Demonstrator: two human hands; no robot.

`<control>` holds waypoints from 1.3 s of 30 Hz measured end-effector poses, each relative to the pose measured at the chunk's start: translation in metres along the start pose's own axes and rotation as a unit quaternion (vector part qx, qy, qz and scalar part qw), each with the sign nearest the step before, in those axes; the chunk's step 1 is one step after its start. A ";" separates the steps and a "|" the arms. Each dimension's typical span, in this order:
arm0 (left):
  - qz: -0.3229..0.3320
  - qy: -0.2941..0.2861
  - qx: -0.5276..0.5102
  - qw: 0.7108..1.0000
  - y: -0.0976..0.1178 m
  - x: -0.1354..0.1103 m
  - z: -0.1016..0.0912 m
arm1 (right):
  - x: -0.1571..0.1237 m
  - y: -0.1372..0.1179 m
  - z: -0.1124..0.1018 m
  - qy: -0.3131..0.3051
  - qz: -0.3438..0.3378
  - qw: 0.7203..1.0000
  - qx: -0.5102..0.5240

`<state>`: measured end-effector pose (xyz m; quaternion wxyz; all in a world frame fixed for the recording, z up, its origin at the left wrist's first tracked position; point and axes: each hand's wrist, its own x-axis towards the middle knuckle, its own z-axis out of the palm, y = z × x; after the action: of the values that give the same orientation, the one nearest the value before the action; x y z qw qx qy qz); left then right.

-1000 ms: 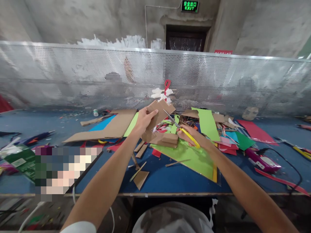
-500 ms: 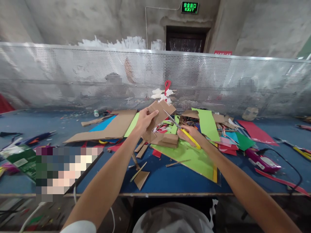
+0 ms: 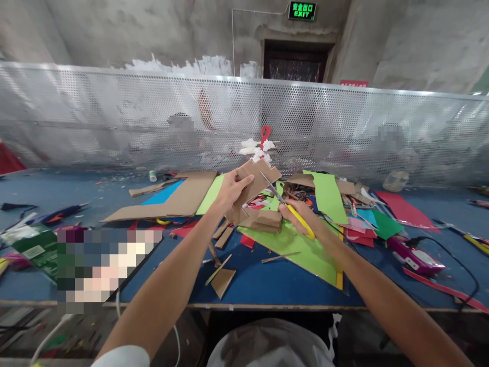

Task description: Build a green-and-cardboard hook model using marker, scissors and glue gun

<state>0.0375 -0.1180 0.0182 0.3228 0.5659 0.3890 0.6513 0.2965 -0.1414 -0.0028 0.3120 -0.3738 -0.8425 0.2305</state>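
Note:
My left hand [image 3: 234,189] grips a piece of brown cardboard [image 3: 255,179] by its left side, thumb on the near face. The piece has a stepped notch along its upper right edge. In my right hand [image 3: 300,211] are scissors with yellow handles [image 3: 304,224], their metal blades pointing up and left. The blade tips lie at the right part of the cardboard; whether they bite into it I cannot tell. Beneath both hands are a folded cardboard strip [image 3: 263,220] and a bright green sheet [image 3: 305,255].
Cardboard sheets [image 3: 191,196] lie at the left. Coloured paper scraps [image 3: 387,224] and a purple device [image 3: 416,259] with a black cord sit at the right. A perforated metal screen [image 3: 145,122] stands behind the blue table [image 3: 267,285]. A pixelated patch hides part of the left side.
The view has shifted slightly, so most things appear a little further right. Both hands keep their hold on the cardboard and the scissors, which look nearly unchanged.

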 end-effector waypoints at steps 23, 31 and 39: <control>-0.016 -0.021 0.000 1.000 0.007 -0.006 0.007 | -0.001 0.006 0.002 0.057 -0.017 0.998 0.000; -0.016 -0.035 0.011 0.999 0.007 -0.007 0.006 | -0.001 0.004 0.003 0.045 -0.006 0.999 -0.011; 0.005 -0.055 0.017 0.998 0.008 -0.008 0.010 | -0.002 0.003 0.008 0.066 0.006 0.998 -0.008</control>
<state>0.0488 -0.1271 0.0216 0.3307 0.6084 0.3786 0.6141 0.2929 -0.1422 -0.0111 0.3629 -0.3958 -0.8195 0.2003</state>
